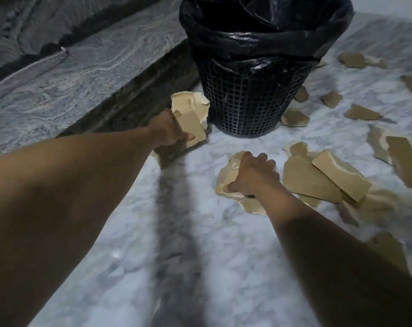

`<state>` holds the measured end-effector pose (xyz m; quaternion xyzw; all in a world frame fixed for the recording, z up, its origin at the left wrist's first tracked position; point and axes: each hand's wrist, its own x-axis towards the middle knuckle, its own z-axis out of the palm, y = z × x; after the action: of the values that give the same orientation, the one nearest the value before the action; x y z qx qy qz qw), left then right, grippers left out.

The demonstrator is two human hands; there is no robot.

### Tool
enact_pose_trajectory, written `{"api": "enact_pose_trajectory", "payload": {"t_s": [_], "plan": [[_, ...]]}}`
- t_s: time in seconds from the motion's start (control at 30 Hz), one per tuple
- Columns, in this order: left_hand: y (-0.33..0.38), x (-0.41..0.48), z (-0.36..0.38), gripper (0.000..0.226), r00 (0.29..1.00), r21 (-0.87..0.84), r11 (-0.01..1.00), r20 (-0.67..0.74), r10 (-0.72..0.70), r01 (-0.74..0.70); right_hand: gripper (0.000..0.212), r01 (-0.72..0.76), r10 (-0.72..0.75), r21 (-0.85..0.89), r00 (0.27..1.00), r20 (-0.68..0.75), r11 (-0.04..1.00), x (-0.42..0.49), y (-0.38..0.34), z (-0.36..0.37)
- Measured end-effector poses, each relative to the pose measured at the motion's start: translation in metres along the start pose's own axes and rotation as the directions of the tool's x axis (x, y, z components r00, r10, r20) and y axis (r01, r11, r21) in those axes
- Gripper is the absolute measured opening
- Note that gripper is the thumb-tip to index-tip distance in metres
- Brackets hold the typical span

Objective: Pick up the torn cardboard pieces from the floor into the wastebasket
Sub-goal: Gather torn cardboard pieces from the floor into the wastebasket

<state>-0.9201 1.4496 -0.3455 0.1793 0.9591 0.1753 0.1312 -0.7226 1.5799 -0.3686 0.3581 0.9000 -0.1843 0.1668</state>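
Observation:
A black mesh wastebasket (247,100) lined with a black plastic bag stands on the marble floor at the top centre. My left hand (168,131) grips a bundle of torn cardboard pieces (191,114) just left of the basket's base. My right hand (252,175) grips another clump of cardboard pieces (226,178) low on the floor in front of the basket. Several loose cardboard pieces (318,178) lie to the right of that hand, and more scraps (360,113) are scattered beside and behind the basket.
A raised grey stone step (70,74) with a dark riser runs diagonally along the left, close to the basket. White veined marble floor (188,244) stretches toward me between my arms.

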Motion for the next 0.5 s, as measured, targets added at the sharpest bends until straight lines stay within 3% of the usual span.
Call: {"api": "enact_pose_trajectory", "payload": {"t_s": [0.17,0.3,0.4,0.5], "plan": [[-0.008,0.029,0.007,0.11,0.996,0.039,0.996,0.021,-0.085,0.084,0.122,-0.023,0.018,0.136,0.999,0.033,0.99,0.021,0.004,0.0],[-0.003,0.044,0.004,0.129,0.991,-0.036,0.998,0.121,-0.054,0.059,0.126,-0.012,0.002,0.166,0.998,0.061,0.986,0.023,0.009,-0.004],[0.001,0.052,-0.006,0.137,0.971,0.024,0.998,0.231,-0.062,0.058,0.133,-0.002,-0.01,0.161,0.997,0.074,0.987,0.024,0.009,-0.004],[0.008,0.054,-0.009,0.117,0.945,0.116,0.988,0.3,-0.131,0.1,0.136,-0.012,-0.001,0.159,0.996,0.084,0.987,0.022,0.009,-0.006]]}}
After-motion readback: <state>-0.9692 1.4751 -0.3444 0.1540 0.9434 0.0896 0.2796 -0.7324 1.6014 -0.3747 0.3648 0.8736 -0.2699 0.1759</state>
